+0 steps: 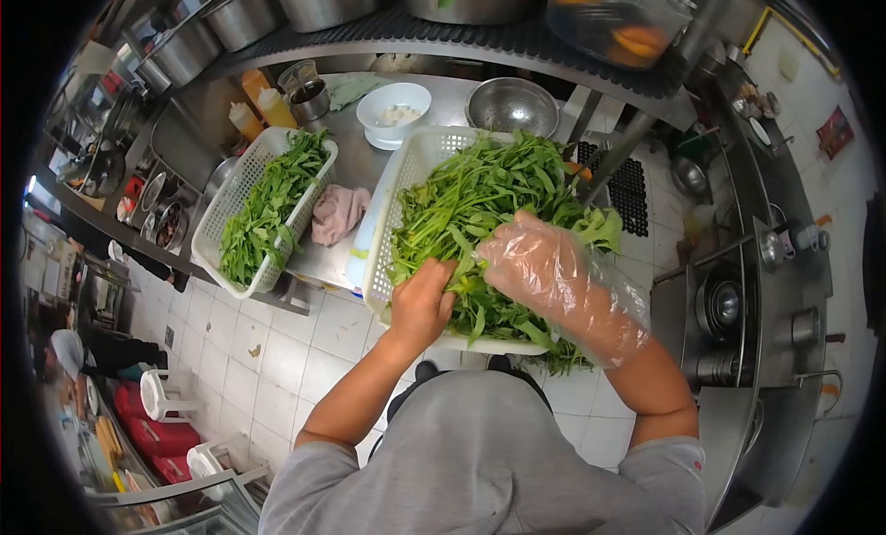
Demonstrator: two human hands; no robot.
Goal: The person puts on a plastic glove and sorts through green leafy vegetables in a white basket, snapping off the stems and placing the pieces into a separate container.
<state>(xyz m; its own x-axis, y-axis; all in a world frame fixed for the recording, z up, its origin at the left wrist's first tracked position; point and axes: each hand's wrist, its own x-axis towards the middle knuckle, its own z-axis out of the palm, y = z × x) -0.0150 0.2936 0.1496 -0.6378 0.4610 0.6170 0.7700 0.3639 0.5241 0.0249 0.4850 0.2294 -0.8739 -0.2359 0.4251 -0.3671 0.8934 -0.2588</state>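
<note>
A big white perforated basket (377, 281) in front of me is heaped with leafy greens (498, 180), long green stems among them. My left hand (422, 304) is bare and closed on some of these greens at the near left of the heap. My right hand (526, 254), in a loose clear plastic glove (604, 304), is closed too, with stems at its fingers just right of the left hand. What lies inside each fist is mostly hidden. To the left, a smaller white basket (214, 217) holds more leafy greens (268, 217).
Between the baskets lies a pink cloth (340, 214) on the steel table (365, 161). Behind stand a white bowl (369, 101), a metal colander (510, 108) and squeeze bottles (275, 106). Pots line the overhead shelf (369, 44). A person (92, 355) is at far left.
</note>
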